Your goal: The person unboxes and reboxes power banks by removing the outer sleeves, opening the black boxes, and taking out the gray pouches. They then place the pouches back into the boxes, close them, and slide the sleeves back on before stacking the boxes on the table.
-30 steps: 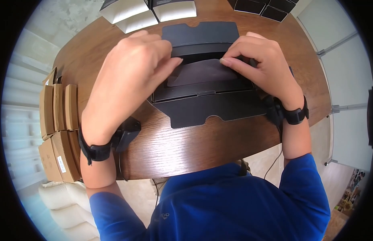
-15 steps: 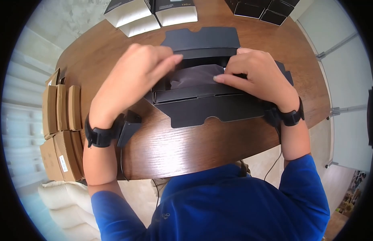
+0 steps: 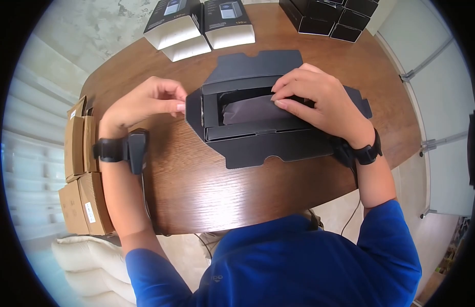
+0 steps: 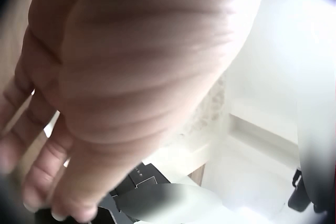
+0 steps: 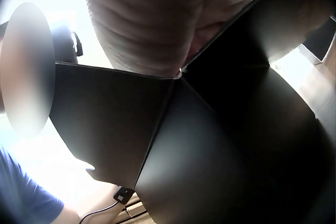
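Note:
A black cardboard box (image 3: 271,128) lies on the table with its flaps folded outward. Inside it sits something under a dark grey, thin wrap (image 3: 247,111); what it covers is hidden. Reaching over the box's right part, my right hand (image 3: 319,97) pinches the wrap's upper edge between thumb and fingertips. My left hand (image 3: 148,102) is at the box's left side, thumb and fingers pinching the edge of the left end flap (image 3: 195,115). In the right wrist view, the box's dark side panel (image 5: 110,121) hides the right fingertips.
Black-and-white cartons (image 3: 230,23) stand at the back left, and several black boxes (image 3: 329,20) at the back right. Brown cardboard boxes (image 3: 84,202) are stacked along the left edge. Cables hang from the wrist cameras over the table's front edge (image 3: 212,230).
My left hand has moved from above the box's left end out to the left, down to the end flap. The right hand's fingertips have stayed near the wrap, which has sunk lower into the box.

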Motion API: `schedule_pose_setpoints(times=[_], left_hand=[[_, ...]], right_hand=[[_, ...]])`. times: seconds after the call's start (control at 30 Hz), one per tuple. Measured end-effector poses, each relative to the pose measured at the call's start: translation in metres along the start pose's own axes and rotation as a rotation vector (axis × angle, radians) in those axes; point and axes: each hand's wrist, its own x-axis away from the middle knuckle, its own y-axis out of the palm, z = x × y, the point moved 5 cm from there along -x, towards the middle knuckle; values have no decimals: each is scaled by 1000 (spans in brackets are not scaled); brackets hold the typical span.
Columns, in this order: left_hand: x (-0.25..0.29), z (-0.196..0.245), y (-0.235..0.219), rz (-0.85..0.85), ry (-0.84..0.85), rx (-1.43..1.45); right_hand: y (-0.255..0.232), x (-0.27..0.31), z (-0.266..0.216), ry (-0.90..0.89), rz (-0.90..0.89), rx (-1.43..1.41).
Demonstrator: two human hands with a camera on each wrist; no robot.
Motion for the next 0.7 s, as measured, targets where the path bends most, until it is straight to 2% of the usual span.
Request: schedule_pose_setpoints(times=[0.03,0.1,0.17,0.23,0.3,0.33,0.4,0.43,0.5,0.57,0.6,0.67,0.7], left_hand=[[-4,-3,6,-53,17,107],[-13,-7,16,-39,1,114],[-22,-14,24,14,-122,15],[-28,-16,33,30,-158,18],[-30,-12,34,215,-201,46],[-36,-13,40,213,-204,50],[-46,-9,48,327,61,311],[-48,-11,52,323,61,314],[-53,-11,59,272,98,574],[-55,-12,61,296,163,606],[-55,-12,61,326,226,634],[-57,-19,59,311,241,657],[-57,-19,58,297,255,678]], right_hand=[[1,0,-1,-6,-11,0],[2,-1,-1,-4,-28,8],[3,0,-2,2,-47,15],[5,0,-3,15,-89,23],[7,0,-3,17,-102,12],[8,0,-3,17,-111,5],[9,0,-2,23,-107,-11],[9,0,-1,26,-100,-25],[5,-2,-1,18,-41,-8],[1,-3,2,10,16,10],[-4,-4,5,24,108,34],[-12,-4,10,51,268,31],[-14,-3,10,51,265,31]])
